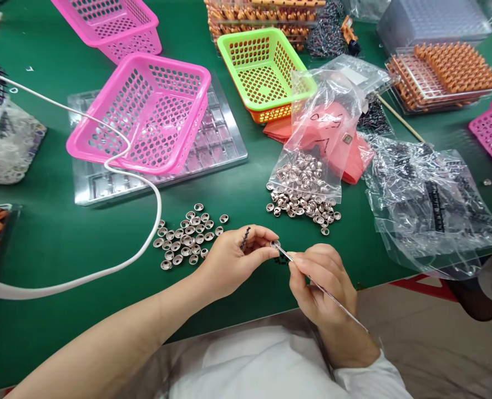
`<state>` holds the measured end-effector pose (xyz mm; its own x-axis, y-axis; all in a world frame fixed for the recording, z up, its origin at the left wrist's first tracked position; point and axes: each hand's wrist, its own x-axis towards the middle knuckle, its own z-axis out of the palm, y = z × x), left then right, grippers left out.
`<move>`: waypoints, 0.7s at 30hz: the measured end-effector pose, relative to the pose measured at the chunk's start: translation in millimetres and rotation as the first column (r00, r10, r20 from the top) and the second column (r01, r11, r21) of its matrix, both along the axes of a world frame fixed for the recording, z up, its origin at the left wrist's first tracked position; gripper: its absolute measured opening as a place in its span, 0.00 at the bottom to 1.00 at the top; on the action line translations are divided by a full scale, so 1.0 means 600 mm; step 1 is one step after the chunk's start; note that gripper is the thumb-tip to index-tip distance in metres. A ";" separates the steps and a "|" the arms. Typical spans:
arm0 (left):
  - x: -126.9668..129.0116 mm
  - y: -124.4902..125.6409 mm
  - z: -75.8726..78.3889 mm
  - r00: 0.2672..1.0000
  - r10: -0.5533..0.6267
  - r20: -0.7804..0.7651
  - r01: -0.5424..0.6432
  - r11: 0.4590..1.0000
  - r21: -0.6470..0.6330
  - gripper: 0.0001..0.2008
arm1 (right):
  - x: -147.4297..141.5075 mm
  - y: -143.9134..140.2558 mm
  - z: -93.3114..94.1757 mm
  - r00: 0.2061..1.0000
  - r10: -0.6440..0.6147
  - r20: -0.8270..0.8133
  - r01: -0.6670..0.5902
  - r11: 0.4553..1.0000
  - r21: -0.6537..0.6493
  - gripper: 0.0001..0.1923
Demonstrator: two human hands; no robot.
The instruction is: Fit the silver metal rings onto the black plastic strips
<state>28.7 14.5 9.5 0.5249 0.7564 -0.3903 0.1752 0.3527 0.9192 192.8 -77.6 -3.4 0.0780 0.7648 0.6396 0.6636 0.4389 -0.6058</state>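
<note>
Between its thumb and fingertips my left hand [233, 257] pinches a small round metal cup [275, 244]. A black toothed strip [246, 237] pokes out between the fingers of that same hand. My right hand [326, 280] is closed on a thin metal rod [333, 299] like tweezers or a pick, its tip at the cup. Small black pieces [281, 258] lie on the table just below the tip. Loose metal cups [187, 240] are spread left of my left hand. A larger pile of cups [308, 188] spills from a clear plastic bag [333, 94] beyond my hands.
A pink basket [191, 116] rests on a clear compartment tray [229, 138], with a white cable [158, 205] passing over it. A green basket [266, 102] stands behind. Bags of black parts [432, 205] lie right. Orange parts [457, 69] sit on trays at the back right.
</note>
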 end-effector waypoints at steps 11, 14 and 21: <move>-0.001 -0.002 0.002 1.000 -0.021 -0.015 0.022 0.999 0.043 0.09 | -0.001 0.003 -0.002 1.000 0.010 0.005 -0.010 1.000 0.010 0.16; 0.000 -0.007 0.003 1.000 -0.022 -0.013 0.023 0.996 0.088 0.08 | -0.002 0.002 0.000 1.000 0.000 -0.015 0.000 1.000 0.003 0.16; 0.002 -0.009 0.000 1.000 -0.015 -0.008 0.016 0.993 0.116 0.08 | -0.004 0.003 -0.001 0.999 -0.009 -0.038 0.008 1.000 -0.012 0.18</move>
